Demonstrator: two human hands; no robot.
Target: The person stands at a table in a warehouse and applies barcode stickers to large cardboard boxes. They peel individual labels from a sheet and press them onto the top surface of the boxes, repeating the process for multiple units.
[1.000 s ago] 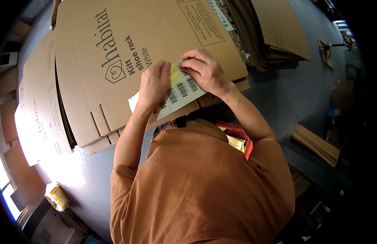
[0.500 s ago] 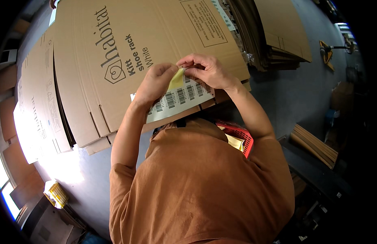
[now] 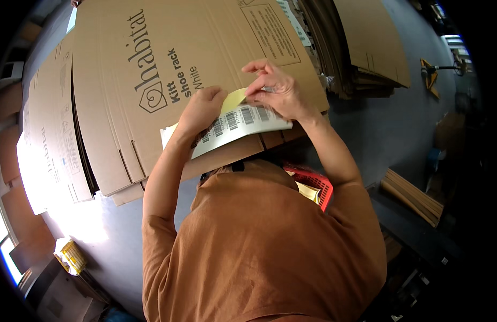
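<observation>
A white sheet of barcode labels lies along the near edge of a flat brown cardboard carton, its top strip showing bare yellow backing. My left hand is closed at the sheet's left part, thumb and fingers pressed together at the yellow strip. To its right, my right hand has thumb and fingertips bent together beside the yellow strip, over the sheet's right end. A small whitish piece shows between those fingers, too blurred to make out. The sheet's right end curves up slightly.
More flat cartons lie to the left, and another carton stack stands at the far right. A red plastic basket sits close by my body. Cardboard strips lie at right; a yellow crate is at lower left.
My right hand has moved slightly right, away from my left hand, with its fingers lifting. The label sheet has shifted a little, and its left corner shows more.
</observation>
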